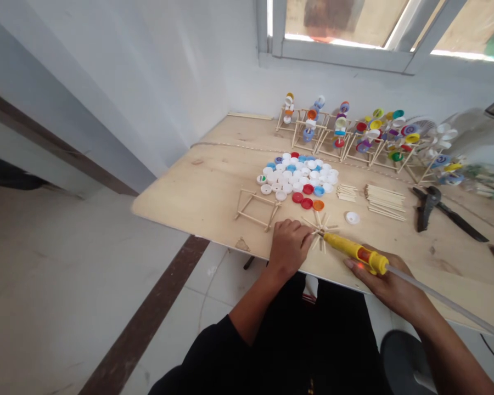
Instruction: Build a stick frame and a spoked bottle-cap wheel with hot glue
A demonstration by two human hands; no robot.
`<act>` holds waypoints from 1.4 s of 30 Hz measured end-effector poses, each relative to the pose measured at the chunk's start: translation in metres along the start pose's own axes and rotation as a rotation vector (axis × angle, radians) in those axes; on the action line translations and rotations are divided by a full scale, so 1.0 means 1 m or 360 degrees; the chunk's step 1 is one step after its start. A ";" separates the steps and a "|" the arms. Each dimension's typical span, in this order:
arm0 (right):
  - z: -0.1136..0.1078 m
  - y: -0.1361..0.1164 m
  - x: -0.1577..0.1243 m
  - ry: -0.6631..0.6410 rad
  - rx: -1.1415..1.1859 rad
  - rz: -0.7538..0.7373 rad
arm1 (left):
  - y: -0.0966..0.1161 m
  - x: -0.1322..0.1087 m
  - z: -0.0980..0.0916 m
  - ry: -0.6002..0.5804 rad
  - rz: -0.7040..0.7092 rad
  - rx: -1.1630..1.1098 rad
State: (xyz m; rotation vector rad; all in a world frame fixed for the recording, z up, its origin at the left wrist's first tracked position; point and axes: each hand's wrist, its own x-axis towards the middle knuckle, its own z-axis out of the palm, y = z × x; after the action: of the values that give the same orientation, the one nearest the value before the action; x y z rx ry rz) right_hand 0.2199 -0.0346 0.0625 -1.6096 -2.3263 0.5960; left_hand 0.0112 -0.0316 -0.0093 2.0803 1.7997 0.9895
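My right hand (389, 280) is wrapped round a yellow hot glue gun (348, 248), with a long glue stick (436, 296) running out of its back end. The gun's nozzle meets the middle of a star-shaped hub of thin wooden sticks (321, 227) on the table. At the hub's left side, my left hand (290, 247) pinches one of its sticks between thumb and fingers. A small frame of sticks (258, 209) stands left of that hand. Just beyond the hub lies a single white bottle cap (353, 218).
Behind my hands spreads a cluster of bottle caps (288, 178), mostly white. Short sticks (346, 192) and longer sticks (385, 202) lie in piles to the right, near black pliers-like tools (430, 206). Several cap-wheel models (341, 129) line the wall; the wooden table (181, 186) ends close to my body.
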 end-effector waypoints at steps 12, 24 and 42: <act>-0.023 0.000 -0.002 0.0408 0.0459 -0.0056 | 0.002 0.000 -0.002 0.0036 -0.0006 -0.0010; -0.021 0.033 -0.007 0.0641 0.0031 -0.0236 | 0.000 -0.001 -0.002 0.0040 0.0025 -0.0011; -0.037 0.118 0.017 0.0924 -0.0743 -0.0334 | 0.000 -0.001 -0.003 0.0055 0.0043 -0.0001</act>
State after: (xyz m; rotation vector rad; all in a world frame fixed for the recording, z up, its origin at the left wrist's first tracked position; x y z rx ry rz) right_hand 0.3272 0.0246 0.0396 -1.4151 -2.2122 -0.4429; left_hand 0.0094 -0.0334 -0.0076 2.1051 1.7920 1.0386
